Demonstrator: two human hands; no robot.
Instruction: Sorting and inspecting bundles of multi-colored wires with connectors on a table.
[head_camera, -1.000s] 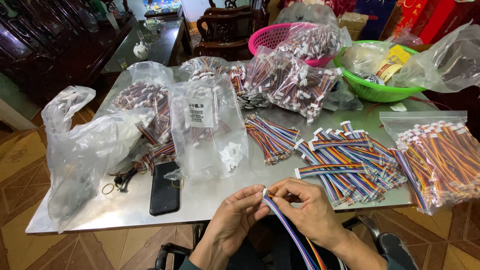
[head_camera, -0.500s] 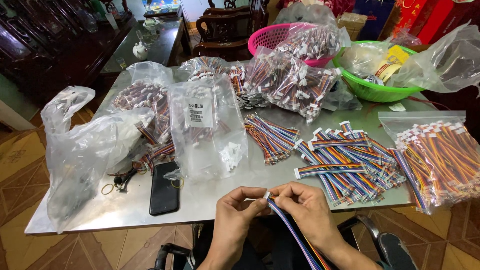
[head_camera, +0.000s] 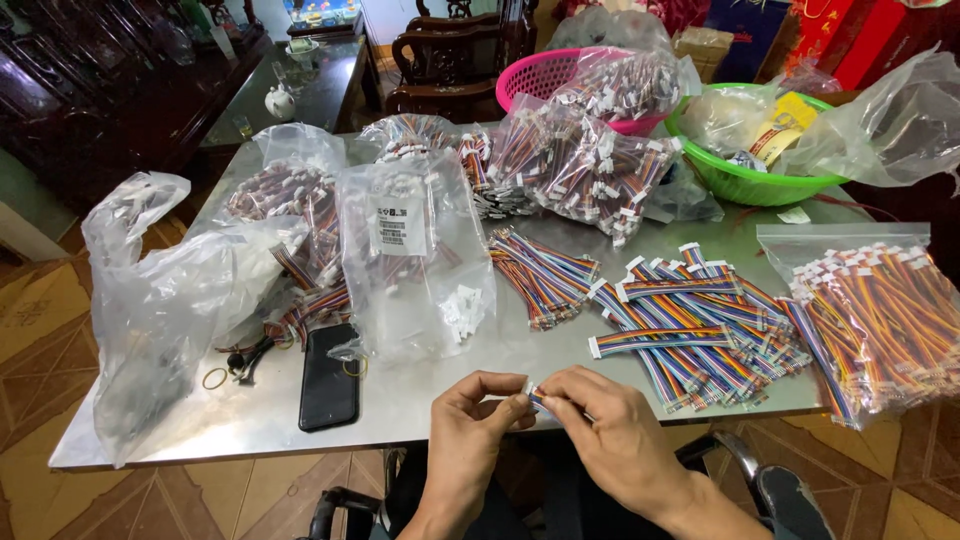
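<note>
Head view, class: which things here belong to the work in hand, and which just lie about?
In hand: left hand, right hand, cable end, loose ribbon cables, bagged cables.
Lying about: black phone, rubber band, green basket.

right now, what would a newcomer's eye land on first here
Probably the heap of rainbow ribbon cables spread loose over the right half of the metal table, with clear bags of more cables behind and beside it. Next, the pink basket and green basket at the far edge. At the near edge, the left hand and right hand pinch one cable end between their fingers.
</note>
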